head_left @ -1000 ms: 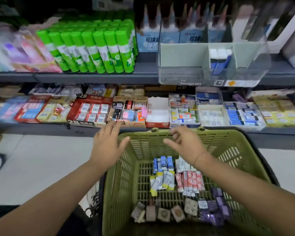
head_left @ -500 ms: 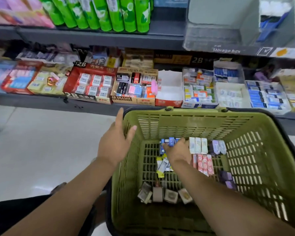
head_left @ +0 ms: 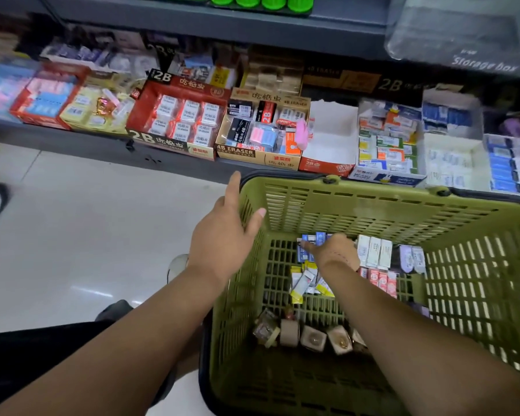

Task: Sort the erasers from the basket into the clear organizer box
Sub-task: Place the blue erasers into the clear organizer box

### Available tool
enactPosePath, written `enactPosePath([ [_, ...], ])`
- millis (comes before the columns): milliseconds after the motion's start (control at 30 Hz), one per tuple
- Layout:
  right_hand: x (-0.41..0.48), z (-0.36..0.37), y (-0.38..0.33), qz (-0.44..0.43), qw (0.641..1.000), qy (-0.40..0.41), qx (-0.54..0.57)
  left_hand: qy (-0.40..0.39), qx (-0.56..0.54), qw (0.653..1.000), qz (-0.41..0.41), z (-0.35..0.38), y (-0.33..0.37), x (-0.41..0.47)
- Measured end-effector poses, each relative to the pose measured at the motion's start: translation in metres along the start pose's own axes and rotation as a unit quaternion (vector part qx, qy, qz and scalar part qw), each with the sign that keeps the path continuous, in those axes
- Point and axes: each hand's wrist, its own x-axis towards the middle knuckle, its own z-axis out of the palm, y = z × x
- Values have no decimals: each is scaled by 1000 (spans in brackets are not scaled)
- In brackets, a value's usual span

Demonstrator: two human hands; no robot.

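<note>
Green basket (head_left: pixel 373 205): left hand (head_left: pixel 222 238) spread on rim; right hand (head_left: pixel 336 250) touches blue erasers (head_left: pixel 320 237).

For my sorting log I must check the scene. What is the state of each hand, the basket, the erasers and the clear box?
basket: loaded, erasers grouped on its bottom.
blue erasers: at the basket's far end, partly covered.
left hand: open, fingers straight, at the basket's left rim.
right hand: low inside the basket, fingers on the blue erasers; hold unclear.
clear organizer box: on the upper shelf, blurred; contents unclear.
</note>
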Motion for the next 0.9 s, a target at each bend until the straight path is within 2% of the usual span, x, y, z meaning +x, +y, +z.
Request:
enactPosePath([
  [367, 3, -7, 3, -26, 999, -20, -15, 0, 2, 1000, -8, 0, 0, 0],
  [900, 9, -1, 9, -45, 998, -30, 41, -6, -7, 1000, -14, 0, 0, 0],
])
